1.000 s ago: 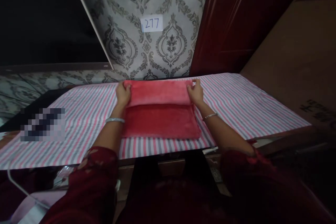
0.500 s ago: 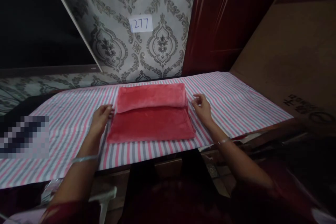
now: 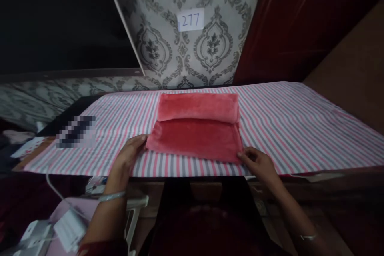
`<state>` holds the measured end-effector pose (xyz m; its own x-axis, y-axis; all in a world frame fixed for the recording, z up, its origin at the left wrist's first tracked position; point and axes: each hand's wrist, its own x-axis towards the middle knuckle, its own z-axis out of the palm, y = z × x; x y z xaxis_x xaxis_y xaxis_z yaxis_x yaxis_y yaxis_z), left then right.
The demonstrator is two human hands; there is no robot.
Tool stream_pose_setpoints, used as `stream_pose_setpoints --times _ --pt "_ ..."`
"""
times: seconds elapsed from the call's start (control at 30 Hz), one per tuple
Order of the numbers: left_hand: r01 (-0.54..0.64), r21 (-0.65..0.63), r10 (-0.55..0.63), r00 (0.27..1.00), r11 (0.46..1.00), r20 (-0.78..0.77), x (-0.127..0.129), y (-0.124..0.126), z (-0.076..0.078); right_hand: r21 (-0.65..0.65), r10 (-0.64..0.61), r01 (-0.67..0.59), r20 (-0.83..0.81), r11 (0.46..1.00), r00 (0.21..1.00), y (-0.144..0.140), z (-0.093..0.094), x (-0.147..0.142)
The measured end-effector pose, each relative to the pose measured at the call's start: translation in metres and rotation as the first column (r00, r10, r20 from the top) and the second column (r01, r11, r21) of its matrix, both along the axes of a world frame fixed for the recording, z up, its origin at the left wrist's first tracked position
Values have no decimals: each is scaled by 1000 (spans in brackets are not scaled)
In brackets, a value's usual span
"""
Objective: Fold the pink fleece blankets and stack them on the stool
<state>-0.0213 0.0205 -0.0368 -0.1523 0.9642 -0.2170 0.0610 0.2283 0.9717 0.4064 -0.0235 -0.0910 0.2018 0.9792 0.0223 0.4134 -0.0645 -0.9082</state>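
Note:
A red plush towel (image 3: pixel 195 138) lies on the striped cloth, its far part folded over into a thick band and its near part flatter. At the near left corner, my left hand (image 3: pixel 127 156) has its fingers closed on the towel's edge. My right hand (image 3: pixel 260 164) pinches the near right corner between thumb and fingers. The near edge slants slightly down toward the right.
A pink, grey and white striped cloth (image 3: pixel 300 128) covers the table. Behind it stand a patterned wall with a paper marked 277 (image 3: pixel 191 20), a dark screen (image 3: pixel 60 20) and a dark red door (image 3: pixel 288 28). White chargers (image 3: pixel 70 230) sit at lower left.
Both hands have come down from beside the folded band to the near corners and taken hold of the towel there. The camera has turned left, so the scene sits further right.

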Motion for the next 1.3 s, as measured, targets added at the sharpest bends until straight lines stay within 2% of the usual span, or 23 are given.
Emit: stream_pose_setpoints --times 0.07,0.23,0.4,0.57,0.67,0.8,0.87,1.03,1.17,1.23,1.3 --pt "62 -42 -61 998 997 24 0 2 3 -9 4 -4 -8 1000 1000 -1 1 0" --pt "211 -103 -218 973 972 -71 3 14 4 -49 -72 67 -112 997 991 -6 11 -11" --pt "199 -78 -205 977 977 -66 -1 15 1 -93 -61 35 -292 995 955 -13 18 -18" --pt "232 -51 -235 970 971 -60 -2 12 -1 -106 0 -43 -376 993 927 -8 21 -26" --pt "183 -12 -184 980 983 -82 1 12 -3 -61 3 -26 -353 998 936 -4 18 -23" --pt "-44 82 46 999 996 -16 3 6 -8 -19 -76 74 -306 997 949 -7 12 -8" --pt "-85 105 87 996 991 -19 3 1 -9 -32 -79 73 -292 997 953 -10 9 -2" --pt "37 21 -33 986 999 -163 -5 0 1 -60 -25 10 -246 998 969 -8 12 0" --pt "50 31 -41 969 998 -245 -13 18 15 38 34 -29 -146 999 989 6 18 5" --pt "71 -28 -76 974 997 -213 -11 33 22 60 41 -34 -124 998 991 18 20 10" --pt "78 -110 -90 990 991 -112 -2 48 28 42 54 -47 -174 998 983 34 21 12"
